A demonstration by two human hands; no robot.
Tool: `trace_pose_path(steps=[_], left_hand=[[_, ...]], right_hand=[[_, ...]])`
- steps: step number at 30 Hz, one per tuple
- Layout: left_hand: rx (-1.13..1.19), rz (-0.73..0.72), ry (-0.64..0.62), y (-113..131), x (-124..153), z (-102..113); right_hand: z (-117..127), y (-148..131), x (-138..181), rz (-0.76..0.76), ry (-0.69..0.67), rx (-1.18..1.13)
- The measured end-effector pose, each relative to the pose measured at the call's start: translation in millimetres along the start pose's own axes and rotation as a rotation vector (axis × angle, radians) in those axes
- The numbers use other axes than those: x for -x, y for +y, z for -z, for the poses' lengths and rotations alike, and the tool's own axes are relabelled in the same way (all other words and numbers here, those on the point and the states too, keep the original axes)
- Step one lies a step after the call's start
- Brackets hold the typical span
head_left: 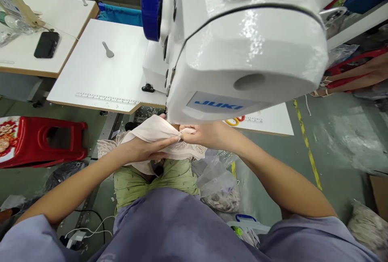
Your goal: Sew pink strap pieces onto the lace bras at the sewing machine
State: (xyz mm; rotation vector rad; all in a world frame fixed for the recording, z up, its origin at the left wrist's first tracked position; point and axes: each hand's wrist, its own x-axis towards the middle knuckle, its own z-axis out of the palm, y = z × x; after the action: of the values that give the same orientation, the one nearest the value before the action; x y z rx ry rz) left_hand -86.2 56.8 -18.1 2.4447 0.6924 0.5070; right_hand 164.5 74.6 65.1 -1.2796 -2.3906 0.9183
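A pale pink garment with lace trim (156, 130) lies across my lap and is lifted toward the front of a white JUKI sewing machine (242, 64). My left hand (153, 146) grips the fabric from the left, fingers stretched toward a gathered spot. On the other side of that spot, my right hand (198, 134) pinches the cloth between thumb and fingers. Both hands are close together, just below the machine head, which hides the needle area. Part of the lace hangs below my fingers over my green trousers.
The white sewing table (112, 72) bears a printed ruler and a grey spoon-shaped tool (108, 50). Yellow and red scissors handles (235, 120) show at right. A phone (47, 45) lies on the neighbouring table. A red stool (45, 140) stands left; plastic bags (222, 189) sit below. Another person's arm (360, 70) shows far right.
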Motion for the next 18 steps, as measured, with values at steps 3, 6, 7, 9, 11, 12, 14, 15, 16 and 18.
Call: trace_pose_path(steps=[3,6,7,9,11,12,14,15,16,18], left_hand=[[0.018,-0.065,-0.046,-5.3,-4.5,5.7],[-0.007,-0.112,-0.048,-4.7,-7.0,10.4],[-0.034,-0.115,-0.054,-3.2,-6.8,10.8],[-0.094,-0.078,-0.066,1.8,-5.6,10.1],[-0.127,-0.010,-0.055,8.9,-4.6,7.8],[-0.123,0.022,-0.040,12.9,-4.8,6.5],[-0.095,0.068,-0.002,21.2,-6.7,4.1],[-0.086,0.088,0.015,25.2,-8.2,3.0],[-0.085,0.106,0.027,28.8,-9.8,1.9],[-0.113,0.131,0.043,34.8,-12.3,-0.8]], right_hand=[[0.5,-0.1,-2.2,-0.036,-0.020,0.015],[0.0,0.0,-1.1,-0.086,-0.045,0.033],[-1.0,0.5,1.0,-0.100,-0.050,0.034],[-5.3,3.3,8.1,-0.110,-0.018,0.017],[-13.4,9.1,17.7,-0.090,0.091,0.013],[-18.6,13.0,22.6,-0.074,0.161,0.020],[-29.6,21.9,30.6,-0.047,0.271,0.027],[-34.6,26.0,33.1,-0.045,0.299,0.014],[-38.6,29.4,34.5,-0.052,0.308,-0.014],[-42.9,33.1,34.0,-0.076,0.310,-0.085]])
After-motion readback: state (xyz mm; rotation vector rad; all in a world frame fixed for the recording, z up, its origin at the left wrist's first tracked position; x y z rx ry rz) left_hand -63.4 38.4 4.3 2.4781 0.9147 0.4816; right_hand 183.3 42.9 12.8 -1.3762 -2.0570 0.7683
